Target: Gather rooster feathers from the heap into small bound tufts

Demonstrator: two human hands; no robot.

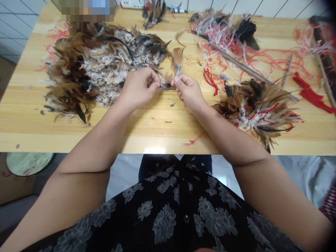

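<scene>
Above the middle of the wooden table, my left hand (140,87) and my right hand (188,90) work close together, both with fingers closed. Thumb and forefinger of the right one pinch a brown-tipped feather (178,57) by its pale lower end, tip pointing away from me. A small dark and brown feather tuft (166,82) spans the gap between my fingertips, and my left fingers seem to pinch its end. A large pile of brown, black and white feathers (105,66) lies beside and behind my left hand.
Near my right forearm lies a feather bunch with red ties (254,108). Beyond are tangled pink and white strings (217,31), a thin stick (244,66) and red strips (312,92). A marker (131,5) and a small feather bunch (154,14) sit by the tiled wall.
</scene>
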